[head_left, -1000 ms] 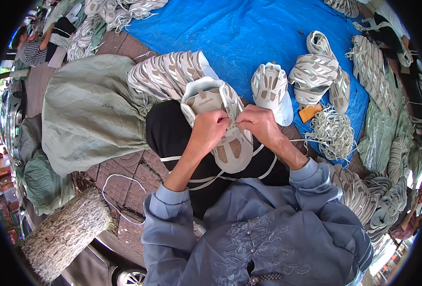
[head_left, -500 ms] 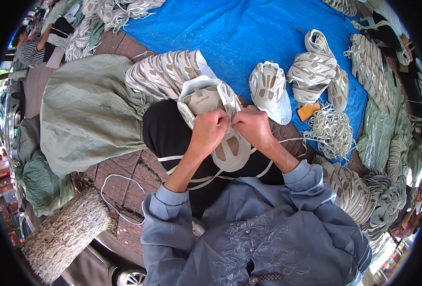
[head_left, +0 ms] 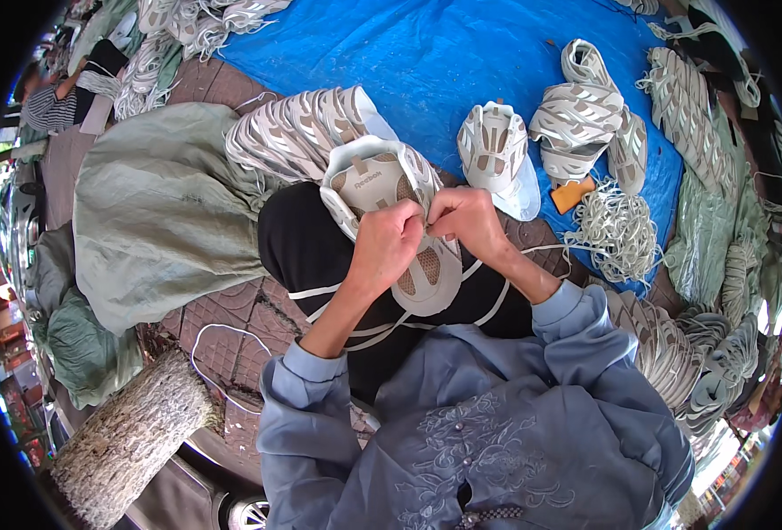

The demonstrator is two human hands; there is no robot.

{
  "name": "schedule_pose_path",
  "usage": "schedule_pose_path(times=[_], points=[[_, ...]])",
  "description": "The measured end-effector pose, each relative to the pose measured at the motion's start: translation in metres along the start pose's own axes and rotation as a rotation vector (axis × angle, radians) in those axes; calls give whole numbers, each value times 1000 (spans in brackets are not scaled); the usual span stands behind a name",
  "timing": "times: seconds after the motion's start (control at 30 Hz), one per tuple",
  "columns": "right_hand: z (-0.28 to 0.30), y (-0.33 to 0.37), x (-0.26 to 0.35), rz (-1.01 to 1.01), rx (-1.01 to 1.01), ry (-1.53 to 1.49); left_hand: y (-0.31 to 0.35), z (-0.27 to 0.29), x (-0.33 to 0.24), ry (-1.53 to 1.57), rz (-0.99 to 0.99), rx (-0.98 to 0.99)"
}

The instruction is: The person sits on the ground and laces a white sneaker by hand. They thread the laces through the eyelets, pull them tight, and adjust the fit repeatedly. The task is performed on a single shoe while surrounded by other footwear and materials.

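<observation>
A beige and white shoe upper (head_left: 426, 281) with brown mesh panels rests across my lap, its toe pointing toward me. My left hand (head_left: 387, 246) is closed over the middle of it, fingers curled against the lacing edge. Close beside it, my right hand (head_left: 467, 223) pinches a thin white shoelace at the same opening; the fingers cover most of the lace. A loose shoelace (head_left: 546, 248) runs out past my right wrist toward a tangled heap of white laces (head_left: 617, 231). White strips cross the dark cloth on my lap.
Nested shoe uppers (head_left: 298, 132) lie beyond my left hand. A single upper (head_left: 494, 150) and an upright stack (head_left: 577, 124) stand on the blue tarp (head_left: 364, 53), near an orange piece (head_left: 571, 194). Left are a grey-green sack (head_left: 166, 212) and a log (head_left: 135, 433). Someone sits far left.
My right hand has shifted slightly up and left, still pinched at the lacing edge. My left hand stays nearly in place. The whole view has shifted a little.
</observation>
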State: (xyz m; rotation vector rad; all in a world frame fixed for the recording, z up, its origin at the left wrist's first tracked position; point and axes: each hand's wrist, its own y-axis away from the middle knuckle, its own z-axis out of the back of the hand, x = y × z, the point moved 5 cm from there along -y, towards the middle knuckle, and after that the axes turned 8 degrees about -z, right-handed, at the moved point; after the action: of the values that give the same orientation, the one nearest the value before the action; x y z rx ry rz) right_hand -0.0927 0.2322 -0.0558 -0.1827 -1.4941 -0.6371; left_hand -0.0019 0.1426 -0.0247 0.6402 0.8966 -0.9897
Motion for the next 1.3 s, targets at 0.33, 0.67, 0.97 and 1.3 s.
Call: schedule_pose_path(times=[0.33, 0.67, 0.97, 1.3], points=[[4, -5, 1, -314, 52, -58, -2, 0, 4, -23, -29, 36], [0, 13, 5, 200, -92, 193, 2, 2, 3, 46, 0, 47], [-2, -2, 28, 486, 55, 779, -1, -2, 3, -98, -116, 109], [-2, 11, 33, 868, -3, 1079, -17, -12, 1, -404, -145, 328]])
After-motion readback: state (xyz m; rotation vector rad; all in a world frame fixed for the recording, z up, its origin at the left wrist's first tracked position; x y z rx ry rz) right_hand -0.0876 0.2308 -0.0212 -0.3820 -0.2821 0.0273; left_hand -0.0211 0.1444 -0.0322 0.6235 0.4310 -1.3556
